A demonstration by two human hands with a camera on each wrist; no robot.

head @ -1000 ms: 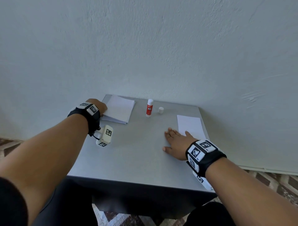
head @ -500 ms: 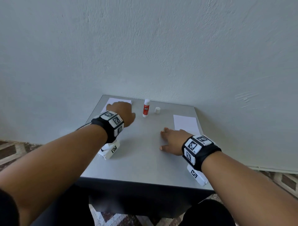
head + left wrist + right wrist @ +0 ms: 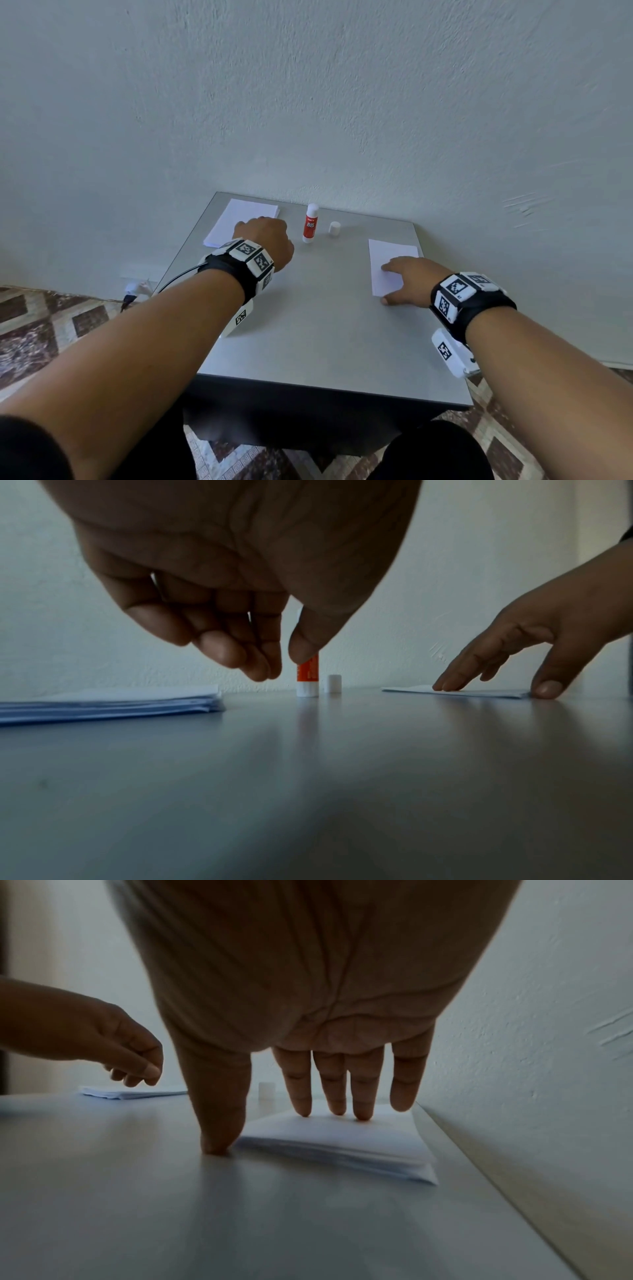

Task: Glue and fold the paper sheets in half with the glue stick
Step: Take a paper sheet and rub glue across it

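Glue stick (image 3: 310, 223) upright at far edge of bench (image 3: 318, 329), uncapped, cap (image 3: 334, 228) just beside. L hand (image 3: 269, 240) hovers near it, grip loosely curled, holds nothing. R hand (image 3: 407, 279) grip flat, fingertips press folded paper (image 3: 387, 260); thumb on bench. Sheet stack (image 3: 236, 219) far left.

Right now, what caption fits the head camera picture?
Right hand presses folded paper; left hand nears the glue stick.

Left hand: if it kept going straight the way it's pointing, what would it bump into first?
Probably the upright glue stick: the left hand aims at it, holding nothing. Depth is unclear, so it may pass beside it.
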